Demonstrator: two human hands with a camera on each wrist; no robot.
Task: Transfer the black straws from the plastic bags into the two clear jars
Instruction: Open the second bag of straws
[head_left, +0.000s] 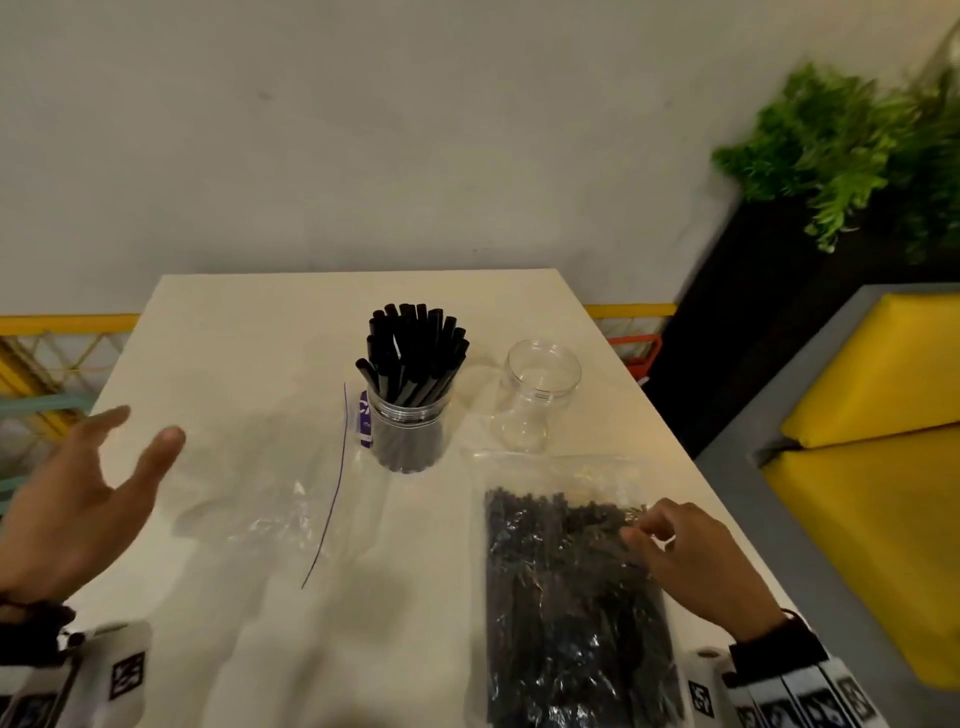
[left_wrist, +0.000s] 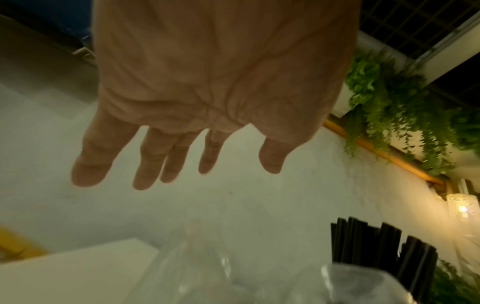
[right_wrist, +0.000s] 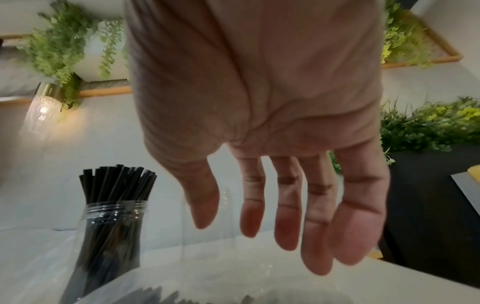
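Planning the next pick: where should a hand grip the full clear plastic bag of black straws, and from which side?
Judging by its pose, grip the full clear plastic bag of black straws at its flat far edge, beyond the straw tips, coming from above. The right hand is already beside that end.

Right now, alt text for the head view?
On a white table, one clear jar is packed with black straws; a second jar stands empty. The right hand rests on a full straw bag; left hand hovers open.

Left grip (head_left: 78, 499) raised, fingers spread, right grip (head_left: 696, 556) lowered, relaxed
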